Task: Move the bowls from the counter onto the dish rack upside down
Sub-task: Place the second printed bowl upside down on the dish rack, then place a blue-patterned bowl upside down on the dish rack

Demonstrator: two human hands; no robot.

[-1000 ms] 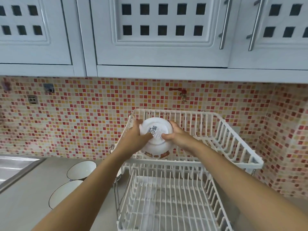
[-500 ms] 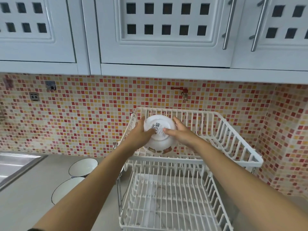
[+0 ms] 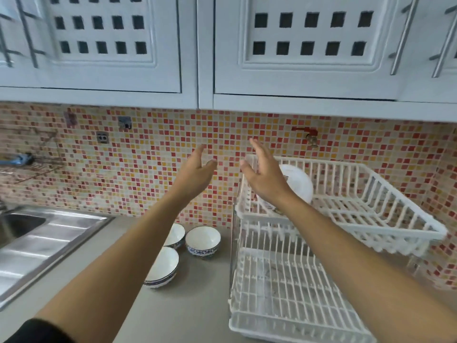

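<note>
A white bowl [image 3: 298, 183] lies upside down in the upper tier of the white two-tier dish rack [image 3: 385, 227], partly hidden behind my right hand [image 3: 265, 174]. That hand is open, fingers spread, just left of and in front of the bowl. My left hand [image 3: 196, 173] is open too, raised in front of the tiled wall, left of the rack. Three white bowls with blue patterned rims stand upright on the grey counter: one [image 3: 203, 241] beside the rack, one [image 3: 176, 235] half behind my left forearm, one [image 3: 164, 267] nearer me.
A steel sink and drainboard [image 3: 42, 241] lie at the left. The rack's lower tier [image 3: 284, 288] holds nothing. White cupboards [image 3: 309, 53] hang overhead. A red tap [image 3: 308, 134] sticks out of the mosaic wall above the rack.
Both hands have let go of the bowl, which now rests in the upper tier. They have lifted up and to the left, open. My view has swung left, showing the sink and three bowls.
</note>
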